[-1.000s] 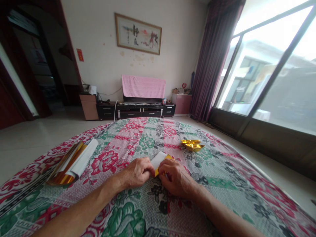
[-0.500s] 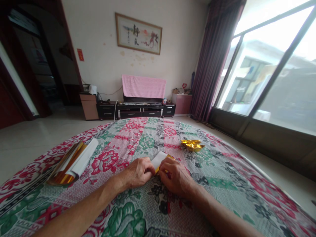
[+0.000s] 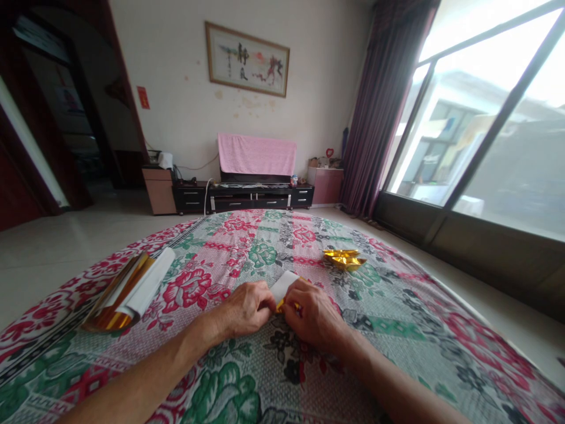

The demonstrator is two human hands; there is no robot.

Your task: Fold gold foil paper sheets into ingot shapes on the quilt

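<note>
The cloth point(image 3: 262, 235) ends in a curved far edge, well beyond both hands; the black cabinet point(image 3: 241, 203) stands past it. The right edge runs well apart from the right hand point(image 3: 314, 311). Patterned surface shows between the left hand point(image 3: 249, 307) and the sheets point(image 3: 152, 285), which lie near the left edge. Gold foil point(image 3: 344, 260), folded into pointed shapes, sits beyond the right hand, apart from it.

The paper point(image 3: 282, 285) is low over the middle of the cloth, between the hands. It is a small piece, white on its visible upper face, with gold at the near end; the right hand hides the remainder. Left fingers are curled closed, thumb and forefinger pinching its near-left end. Right fingers are bent over it, gripping the near part; their exact contact cannot be determined.
</note>
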